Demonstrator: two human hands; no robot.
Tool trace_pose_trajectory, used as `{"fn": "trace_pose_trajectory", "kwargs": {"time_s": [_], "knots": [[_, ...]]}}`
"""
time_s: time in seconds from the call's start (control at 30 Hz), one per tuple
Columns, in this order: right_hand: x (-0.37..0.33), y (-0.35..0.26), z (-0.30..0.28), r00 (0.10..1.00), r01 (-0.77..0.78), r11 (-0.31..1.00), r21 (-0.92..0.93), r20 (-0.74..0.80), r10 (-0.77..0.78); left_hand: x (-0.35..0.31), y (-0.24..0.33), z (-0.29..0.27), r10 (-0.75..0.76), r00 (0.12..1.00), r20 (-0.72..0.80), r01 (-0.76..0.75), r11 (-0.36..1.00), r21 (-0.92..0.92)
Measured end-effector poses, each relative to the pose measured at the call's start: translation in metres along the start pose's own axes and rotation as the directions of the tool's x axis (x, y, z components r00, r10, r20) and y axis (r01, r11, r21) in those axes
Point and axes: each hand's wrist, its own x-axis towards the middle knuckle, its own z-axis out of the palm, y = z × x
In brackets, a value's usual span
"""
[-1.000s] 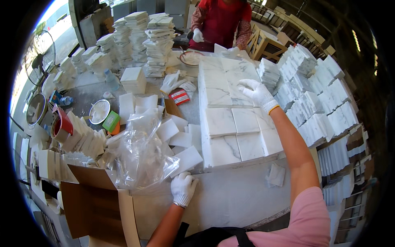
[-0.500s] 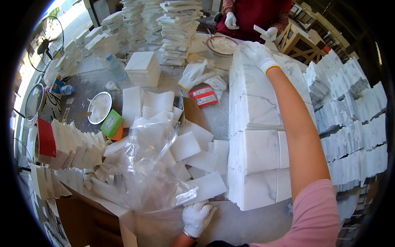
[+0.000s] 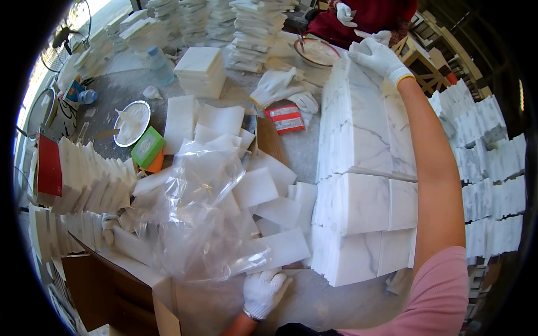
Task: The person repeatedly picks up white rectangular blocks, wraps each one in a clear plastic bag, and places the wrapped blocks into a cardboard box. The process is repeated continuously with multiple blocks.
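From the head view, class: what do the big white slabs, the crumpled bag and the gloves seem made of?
Slabs: apparently marble, smooth matte white with grey veins. Bag: thin clear plastic film, glossy and wrinkled. Right hand and left hand: white gloves, probably knitted cotton, ribbed cuffs.

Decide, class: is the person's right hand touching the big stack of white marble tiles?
Touching. The head view shows the gloved right hand resting on the far top edge of the marble tile stack.

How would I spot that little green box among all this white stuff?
Find the big crumpled clear plastic bag in the middle of the table. Up and left of it, beside a round white dish, lies the green box. It is the only bright green thing among white tiles.
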Motion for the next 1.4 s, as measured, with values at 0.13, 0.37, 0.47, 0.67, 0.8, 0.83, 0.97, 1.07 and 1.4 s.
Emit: {"fn": "trace_pose_trajectory", "kwargs": {"time_s": [0.13, 0.37, 0.47, 0.67, 0.8, 0.83, 0.97, 1.07, 1.4], "knots": [[-0.014, -0.018, -0.045, 0.967, 0.074, 0.983, 0.166, 0.23, -0.111, -0.002, 0.002, -0.003, -0.03, 1.0, 0.007, 0.03, 1.0, -0.004], [-0.102, -0.015, -0.09, 0.955, 0.226, 0.967, 0.119, -0.22, -0.197, -0.007, -0.004, 0.01, 0.005, 1.0, -0.03, -0.005, 1.0, 0.009], [-0.198, -0.093, -0.153, 0.996, 0.091, 0.84, 0.535, -0.065, -0.066, -0.009, -0.001, 0.006, -0.036, 0.999, -0.029, 0.036, 0.999, 0.003], [-0.371, -0.186, -0.187, 0.871, 0.127, 0.773, 0.622, 0.303, -0.387, -0.011, -0.004, 0.01, 0.026, 0.996, -0.081, -0.024, 0.999, 0.024], [-0.463, -0.226, -0.088, 0.77, -0.088, 0.713, 0.695, 0.502, -0.393, -0.013, -0.005, 0.012, 0.03, 0.994, -0.101, -0.026, 0.999, 0.038], [-0.487, -0.227, -0.057, 0.765, -0.144, 0.703, 0.696, 0.529, -0.366, -0.012, -0.004, 0.013, 0.037, 0.994, -0.101, -0.033, 0.999, 0.038], [-0.519, -0.248, 0.018, 0.663, -0.355, 0.649, 0.673, 0.671, -0.332, -0.012, -0.008, 0.016, 0.054, 0.991, -0.121, -0.049, 0.998, 0.047], [-0.521, -0.257, 0.04, 0.604, -0.462, 0.618, 0.637, 0.736, -0.306, -0.014, -0.008, 0.013, 0.059, 0.99, -0.125, -0.054, 0.998, 0.041], [-0.572, -0.286, 0.03, 0.844, 0.143, 0.949, 0.28, 0.466, -0.264, -0.018, -0.007, 0.017, 0.039, 0.989, -0.145, -0.035, 0.999, 0.027]]}}
